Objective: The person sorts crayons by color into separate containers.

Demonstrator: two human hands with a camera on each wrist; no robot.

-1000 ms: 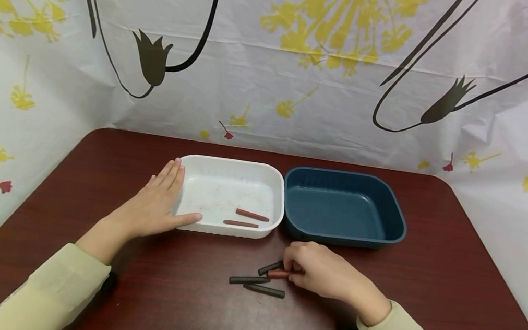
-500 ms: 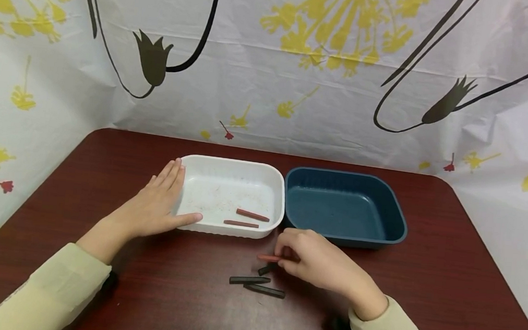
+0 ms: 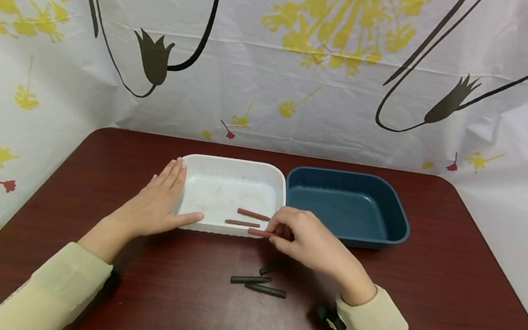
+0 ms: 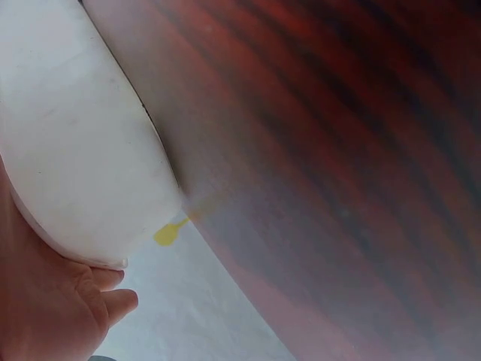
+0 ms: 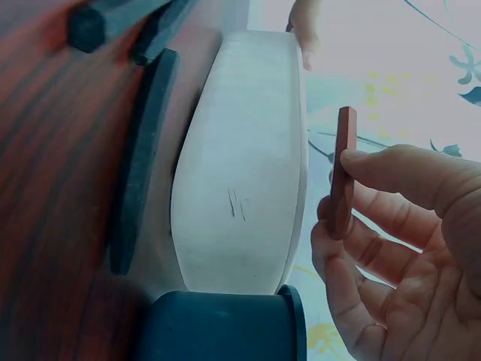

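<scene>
Crayon (image 5: pixel 344 165), red and faceted, is pinched between thumb and fingers of the right hand (image 3: pixel 311 240) at the near right corner of the white tray (image 3: pixel 218 228). The left hand (image 3: pixel 154 208), fingers straight, thumb spread, touches the tray's left end. Two red crayons (image 3: pixel 242 223) lie on its speckled floor. Beside its right end stands a smooth blue tray (image 3: pixel 342 214); before it, three black crayons (image 3: pixel 265 290), one hard to make out, lie on the glossy table (image 3: pixel 177 299). The left wrist view cuts off part of the left hand.
</scene>
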